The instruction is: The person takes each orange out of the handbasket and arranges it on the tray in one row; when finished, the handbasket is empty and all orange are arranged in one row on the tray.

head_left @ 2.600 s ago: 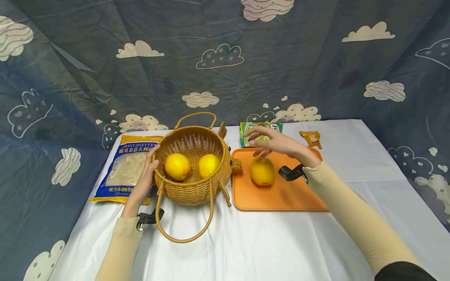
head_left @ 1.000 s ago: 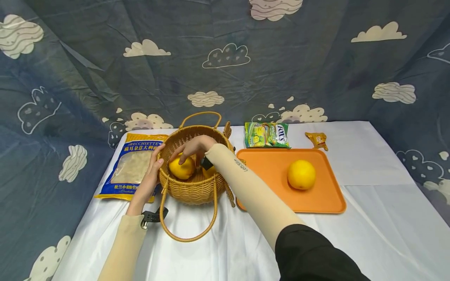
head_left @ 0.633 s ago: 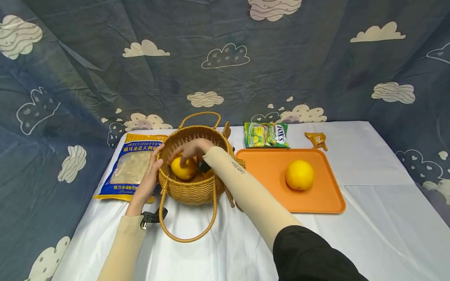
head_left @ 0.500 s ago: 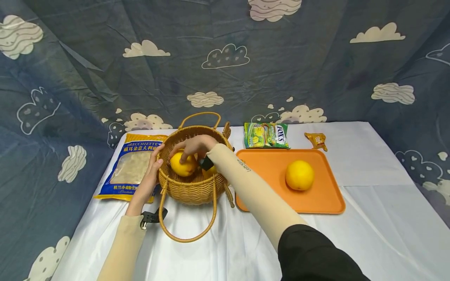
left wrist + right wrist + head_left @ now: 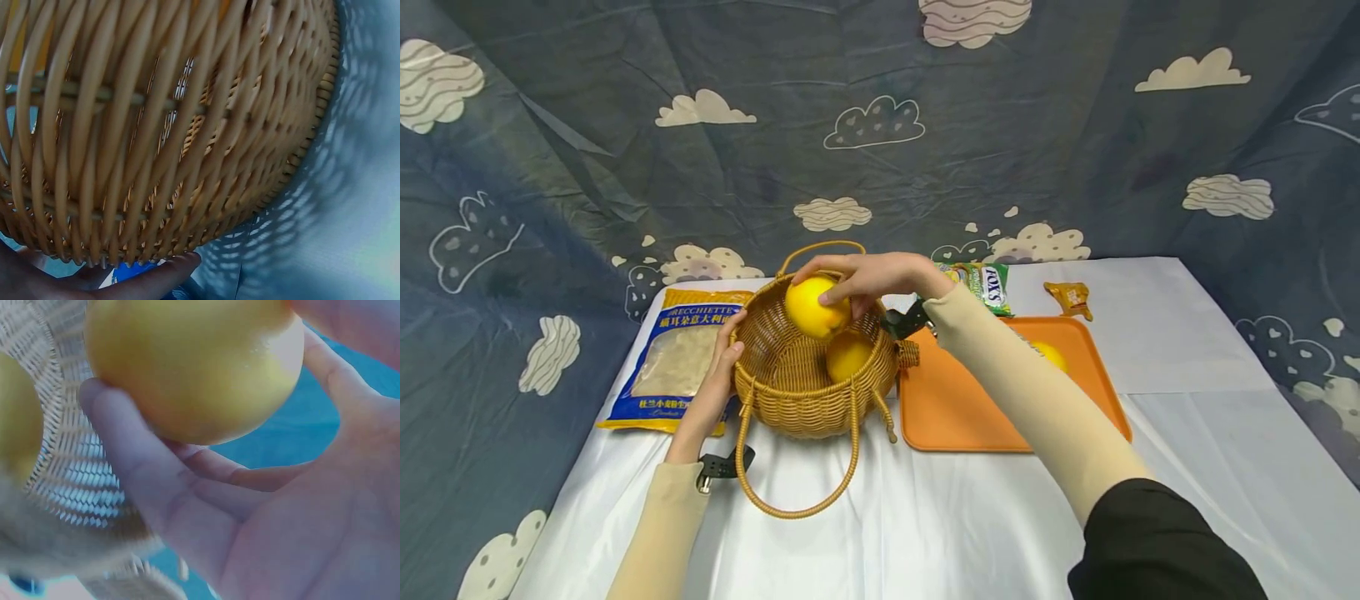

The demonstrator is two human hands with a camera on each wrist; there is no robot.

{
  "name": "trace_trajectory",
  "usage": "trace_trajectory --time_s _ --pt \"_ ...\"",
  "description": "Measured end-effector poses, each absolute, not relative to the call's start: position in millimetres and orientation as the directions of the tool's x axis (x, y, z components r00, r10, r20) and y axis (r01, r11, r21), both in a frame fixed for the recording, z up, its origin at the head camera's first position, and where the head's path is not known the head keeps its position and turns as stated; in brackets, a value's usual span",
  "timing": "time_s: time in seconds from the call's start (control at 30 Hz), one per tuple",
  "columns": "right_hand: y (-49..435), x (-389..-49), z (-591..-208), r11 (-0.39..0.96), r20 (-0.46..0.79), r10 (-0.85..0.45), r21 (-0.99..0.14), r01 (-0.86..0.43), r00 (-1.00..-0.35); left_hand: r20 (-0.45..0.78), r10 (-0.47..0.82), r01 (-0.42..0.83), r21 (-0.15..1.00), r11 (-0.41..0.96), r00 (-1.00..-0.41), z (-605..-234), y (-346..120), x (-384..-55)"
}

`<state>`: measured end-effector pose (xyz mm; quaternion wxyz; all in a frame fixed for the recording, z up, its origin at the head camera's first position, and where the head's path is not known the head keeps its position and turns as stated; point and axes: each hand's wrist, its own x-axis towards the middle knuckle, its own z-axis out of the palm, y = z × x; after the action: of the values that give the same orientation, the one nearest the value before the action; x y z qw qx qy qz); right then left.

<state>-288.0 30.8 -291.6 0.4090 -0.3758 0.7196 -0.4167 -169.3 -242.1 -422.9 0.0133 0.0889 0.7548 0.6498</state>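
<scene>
In the head view my right hand (image 5: 880,279) grips a round yellow fruit (image 5: 808,308), holding it raised over the opening of the wicker basket (image 5: 801,421). The right wrist view shows this fruit (image 5: 194,362) between the thumb and fingers, with the basket weave behind. A second yellow fruit (image 5: 848,358) sits inside the basket on its right side. My left hand (image 5: 711,383) rests against the basket's left outer side near the rim, fingers fairly straight. In the left wrist view, a finger (image 5: 165,275) lies along the outside of the weave.
An orange tray (image 5: 955,408) lies right of the basket, bearing another yellow fruit (image 5: 1049,356) partly hidden by the right sleeve. Behind are a green candy bag (image 5: 988,283) and a small orange-brown packet (image 5: 1070,297). A blue-and-yellow pasta bag (image 5: 677,358) lies at left.
My right hand moved from the tray, where a fruit stays, into the basket. It took hold of the left fruit and has lifted it up and rightward. The left hand stayed on the basket.
</scene>
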Motion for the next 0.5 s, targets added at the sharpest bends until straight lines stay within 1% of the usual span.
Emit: trace_trajectory --time_s 0.1,0.23,0.5 --pt "60 -287 -287 0.318 -0.233 -0.883 -0.935 -0.155 -0.406 0.097 0.155 0.118 0.984 0.136 -0.983 -424 -242 -169" --pt "101 -282 -288 0.301 -0.215 -0.852 -0.947 -0.11 -0.478 0.09 0.158 0.112 0.984 0.137 -0.983 -424 -241 -169" --pt "168 -266 -318 0.318 -0.239 -0.745 -0.948 -0.016 -0.623 0.083 0.152 0.104 0.985 0.137 -0.985 -418 -240 -167"
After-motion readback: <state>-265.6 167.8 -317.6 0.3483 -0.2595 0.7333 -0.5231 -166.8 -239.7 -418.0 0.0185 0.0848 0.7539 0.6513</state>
